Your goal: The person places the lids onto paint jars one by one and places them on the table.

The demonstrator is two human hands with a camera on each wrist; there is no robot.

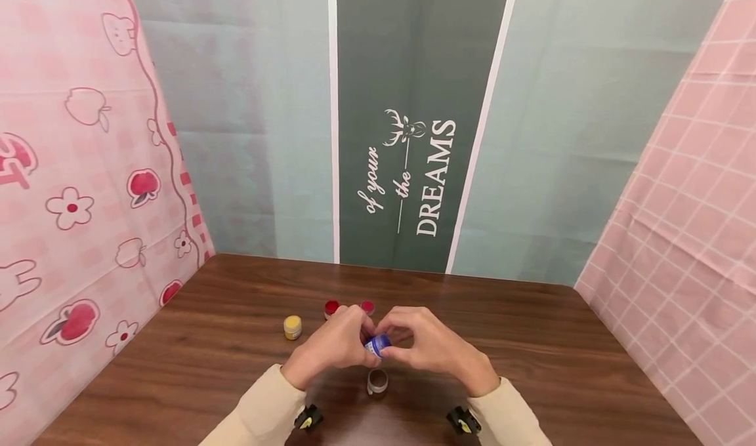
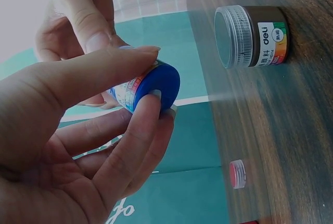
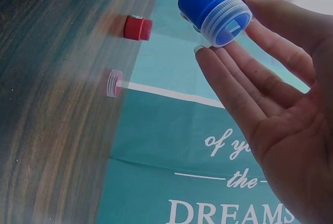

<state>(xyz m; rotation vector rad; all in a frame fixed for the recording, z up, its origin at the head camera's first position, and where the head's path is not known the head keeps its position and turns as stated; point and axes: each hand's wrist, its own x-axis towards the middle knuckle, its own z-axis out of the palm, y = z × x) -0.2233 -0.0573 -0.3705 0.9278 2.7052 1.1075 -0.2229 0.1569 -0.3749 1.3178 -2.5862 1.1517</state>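
Wood-grain table [image 1: 531, 361] before a grey-green curtain [image 1: 212, 144]. The blue jar [image 1: 378, 345] is raised off the table between the two hands. The left hand [image 1: 338, 341] is partly closed, thumb and fingers pinching the jar near its base; the right hand [image 1: 436, 341] is more loosely bent, thumb and fingertips set about the clear lid [image 3: 226, 23]. A brown jar [image 2: 270, 36] stands below, nearer the person; a yellow jar [image 1: 292, 328] stands left, a red jar [image 3: 138, 28] beyond the hands

A curtained booth: green cloth [image 1: 413, 46] behind the wooden table [image 1: 520, 341], pink drapes [image 1: 679, 203] (one apple-printed) flanking it.
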